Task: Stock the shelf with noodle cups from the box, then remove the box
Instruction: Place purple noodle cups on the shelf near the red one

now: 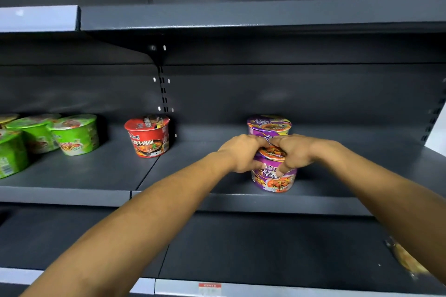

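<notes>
A purple noodle cup (275,177) stands near the front edge of the dark middle shelf (188,176). My left hand (237,153) grips its left side and lid, and my right hand (293,152) grips its right side, fingers curled over the rim. A second purple cup (269,124) stands just behind it. Farther left on the same shelf a red noodle cup (147,136) stands upright. The box is out of view.
Several green noodle cups (74,134) crowd the shelf's left end. An upper shelf (241,15) overhangs the working shelf. Below lies a lower shelf (265,248) with a yellowish packet (405,260) at its right and a red price tag (209,286) on the front rail.
</notes>
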